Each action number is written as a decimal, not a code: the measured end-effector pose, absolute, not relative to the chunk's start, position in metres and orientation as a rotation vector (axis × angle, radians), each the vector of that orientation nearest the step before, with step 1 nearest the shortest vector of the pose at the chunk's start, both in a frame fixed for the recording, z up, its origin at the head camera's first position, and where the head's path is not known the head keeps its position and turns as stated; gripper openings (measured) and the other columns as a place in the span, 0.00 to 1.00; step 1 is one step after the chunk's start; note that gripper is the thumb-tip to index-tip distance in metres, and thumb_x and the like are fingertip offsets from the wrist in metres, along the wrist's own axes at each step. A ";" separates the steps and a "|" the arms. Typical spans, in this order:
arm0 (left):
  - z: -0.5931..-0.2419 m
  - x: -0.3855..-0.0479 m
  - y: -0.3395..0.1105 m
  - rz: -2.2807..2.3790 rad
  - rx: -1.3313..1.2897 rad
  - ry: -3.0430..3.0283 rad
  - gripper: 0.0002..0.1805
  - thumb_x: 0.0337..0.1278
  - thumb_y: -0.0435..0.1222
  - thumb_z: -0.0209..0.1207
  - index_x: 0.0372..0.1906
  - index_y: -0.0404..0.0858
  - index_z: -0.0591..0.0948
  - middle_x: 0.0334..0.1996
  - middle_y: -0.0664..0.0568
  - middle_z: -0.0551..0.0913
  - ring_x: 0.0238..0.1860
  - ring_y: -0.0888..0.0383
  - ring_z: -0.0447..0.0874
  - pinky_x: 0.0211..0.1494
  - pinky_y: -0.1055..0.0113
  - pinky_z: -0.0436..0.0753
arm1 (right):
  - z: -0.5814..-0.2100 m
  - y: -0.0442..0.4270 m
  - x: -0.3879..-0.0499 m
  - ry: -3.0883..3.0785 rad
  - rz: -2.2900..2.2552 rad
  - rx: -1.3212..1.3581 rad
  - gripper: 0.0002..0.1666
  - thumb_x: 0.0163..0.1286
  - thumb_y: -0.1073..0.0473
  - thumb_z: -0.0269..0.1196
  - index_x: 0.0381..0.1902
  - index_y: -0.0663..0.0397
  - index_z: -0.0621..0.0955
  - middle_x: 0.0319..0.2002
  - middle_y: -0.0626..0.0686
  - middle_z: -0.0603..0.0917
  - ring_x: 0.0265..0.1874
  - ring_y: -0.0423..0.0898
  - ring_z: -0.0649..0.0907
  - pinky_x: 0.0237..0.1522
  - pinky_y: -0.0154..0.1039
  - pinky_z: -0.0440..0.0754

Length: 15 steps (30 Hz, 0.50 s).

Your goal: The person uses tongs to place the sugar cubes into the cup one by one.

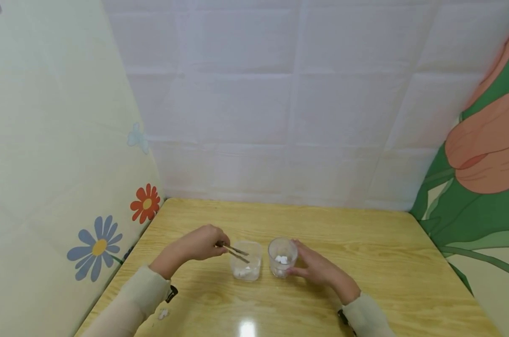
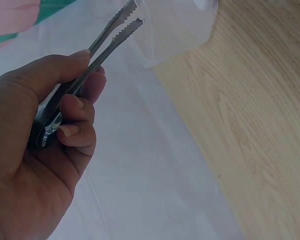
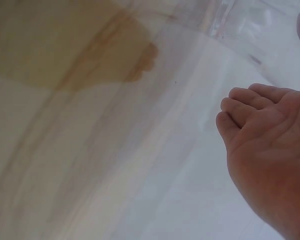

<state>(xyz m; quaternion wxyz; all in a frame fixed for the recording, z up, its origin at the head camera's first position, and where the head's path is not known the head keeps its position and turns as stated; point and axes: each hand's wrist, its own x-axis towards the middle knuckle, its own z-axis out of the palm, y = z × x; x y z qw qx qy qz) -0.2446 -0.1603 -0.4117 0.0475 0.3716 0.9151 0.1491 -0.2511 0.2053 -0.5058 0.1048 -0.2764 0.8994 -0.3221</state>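
Pinched between thumb and fingers of my left hand [image 1: 203, 242] is a pair of small metal tongs [image 2: 107, 50] with serrated tips. Its tips stand slightly apart over a clear plastic container [image 1: 257, 262], and nothing shows between them. Small white pieces [image 1: 240, 271] lie at the container's near end. Right of it stands a clear glass [image 1: 275, 267] with more white pieces [image 1: 281, 259] inside. My right hand [image 1: 319, 269] is at the glass's right side, thumb nearer me and fingers farther away. In the right wrist view those fingers look fairly straight, with the thumb apart.
A few white bits [image 1: 163, 314] lie on the wooden table [image 1: 220, 309] near my left forearm. A pale cloth [image 1: 246, 173] hangs behind the table. Flower-patterned cloths [image 1: 60, 178] stand along the left and right sides.
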 end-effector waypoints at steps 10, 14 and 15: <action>-0.418 -0.243 -0.159 0.455 1.114 2.753 0.05 0.66 0.35 0.65 0.36 0.40 0.89 0.29 0.61 0.85 0.27 0.72 0.77 0.33 0.71 0.79 | -0.505 0.205 -0.250 2.647 -0.956 -0.797 0.58 0.68 0.39 0.66 0.79 0.68 0.52 0.77 0.70 0.52 0.76 0.68 0.57 0.73 0.64 0.54; -0.419 -0.242 -0.157 0.450 1.087 2.737 0.05 0.66 0.35 0.65 0.35 0.40 0.89 0.28 0.62 0.84 0.25 0.71 0.75 0.32 0.71 0.79 | -0.505 0.205 -0.249 2.650 -0.942 -0.804 0.58 0.69 0.39 0.65 0.79 0.68 0.52 0.77 0.70 0.52 0.76 0.68 0.57 0.73 0.64 0.54; -0.419 -0.242 -0.156 0.447 1.079 2.736 0.05 0.66 0.35 0.65 0.35 0.41 0.89 0.28 0.62 0.84 0.25 0.71 0.74 0.33 0.71 0.78 | -0.504 0.205 -0.249 2.653 -0.939 -0.805 0.58 0.69 0.39 0.65 0.79 0.69 0.52 0.77 0.70 0.53 0.76 0.68 0.57 0.73 0.64 0.54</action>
